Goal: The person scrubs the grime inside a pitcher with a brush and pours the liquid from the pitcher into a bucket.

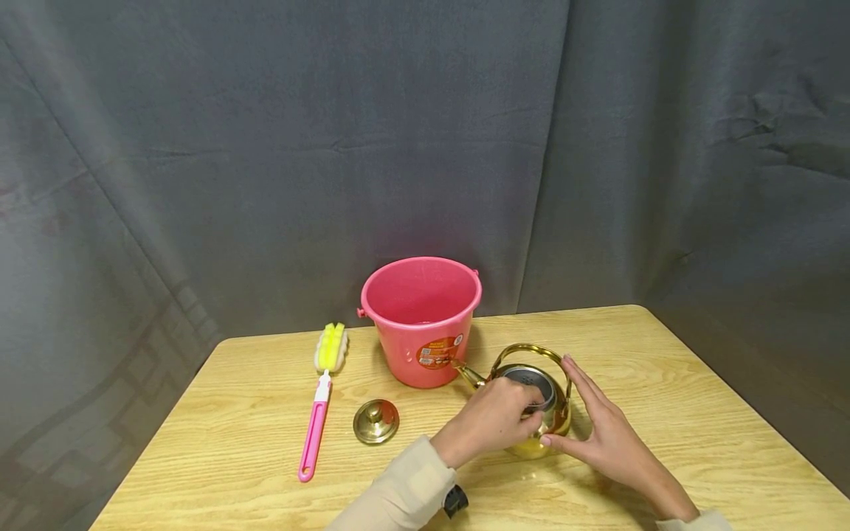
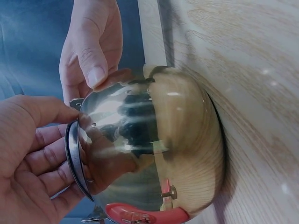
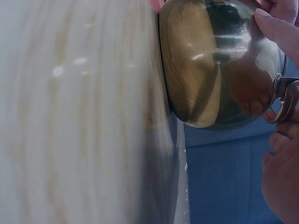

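A gold metal kettle (image 1: 534, 447) stands on the table without its lid, its arched handle (image 1: 531, 347) raised and its spout toward the bucket. Inside its mouth sits a grey metal strainer (image 1: 531, 378). My left hand (image 1: 501, 414) reaches over the mouth and pinches the strainer's rim (image 2: 73, 158). On the kettle's other side, my right hand (image 1: 607, 439) steadies it, thumb against the body and fingers by the handle's base. The shiny kettle body (image 3: 196, 70) fills part of the right wrist view. The round gold lid (image 1: 375, 422) lies on the table left of my left hand.
Behind the kettle, a pink bucket (image 1: 423, 361) stands near the table's back edge. A brush (image 1: 314, 435) with a pink handle and a yellow and white sponge head lies at the left. Grey curtains (image 1: 299, 162) hang behind the wooden table (image 1: 232, 442).
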